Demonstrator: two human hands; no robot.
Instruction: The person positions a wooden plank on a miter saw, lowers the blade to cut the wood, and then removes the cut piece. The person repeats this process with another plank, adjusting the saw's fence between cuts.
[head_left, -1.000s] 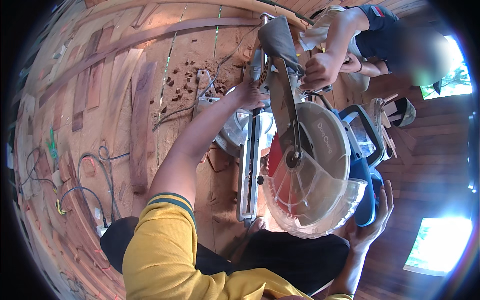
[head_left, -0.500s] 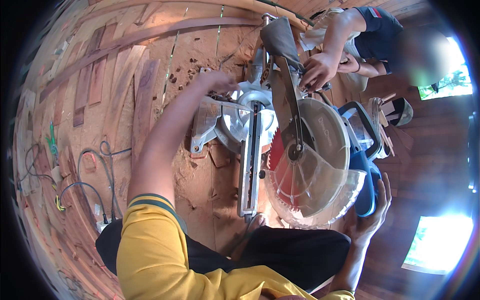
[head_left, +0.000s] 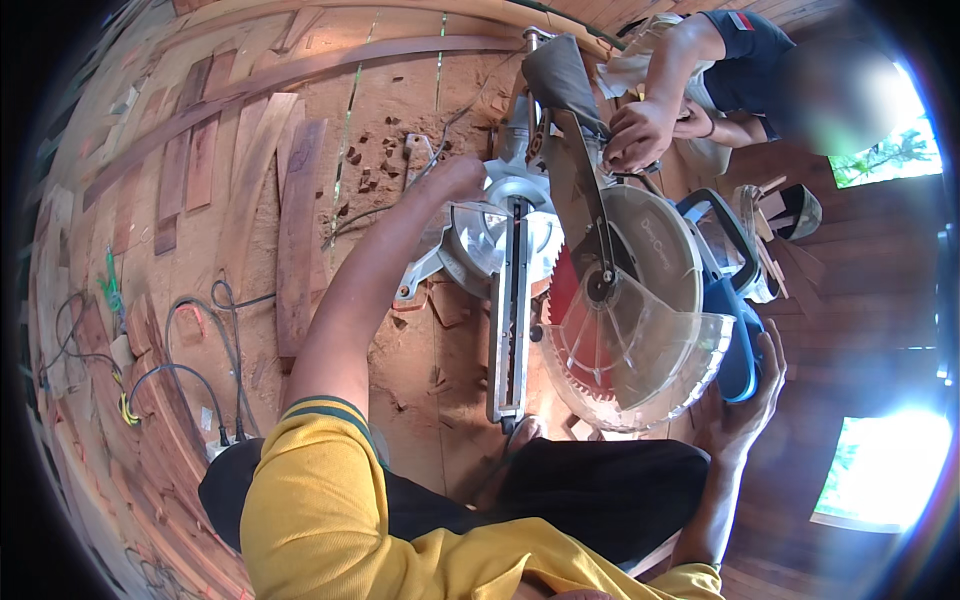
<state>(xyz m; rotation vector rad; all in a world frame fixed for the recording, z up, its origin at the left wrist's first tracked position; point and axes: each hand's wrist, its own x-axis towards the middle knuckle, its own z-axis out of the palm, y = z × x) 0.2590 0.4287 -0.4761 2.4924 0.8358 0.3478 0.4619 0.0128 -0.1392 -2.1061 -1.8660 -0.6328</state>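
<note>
While the saw (head_left: 655, 260) is standing on the wooden floor (head_left: 410, 350) in front of the person's knees, its top half is leaning well over to the right, and the red blade (head_left: 572, 345) is sitting to the right of the slot in the metal base (head_left: 508, 370). Judging from that lean, the tilting is looking done; whether anything is locking the top in place, the pictures aren't showing. The left hand (head_left: 462, 178) is curling at the back of the base, its fingers hidden, so how tightly it is closing, or on what, I cannot tell. The right hand (head_left: 745, 385) is cupping the lower blue end of the saw, fingers stretching along it rather than wrapping round, seemingly bearing some weight. A co-worker's hand (head_left: 640, 135) is bending close to the hinge, just beside the dust bag (head_left: 563, 82), so adjusting there is probably not finished. The clear guard (head_left: 665, 375) is covering the blade's lower part, and no wood is touching the teeth. Small wood blocks (head_left: 375, 170) are lying in sawdust beyond the base, suggesting that some cutting is already behind them.
</note>
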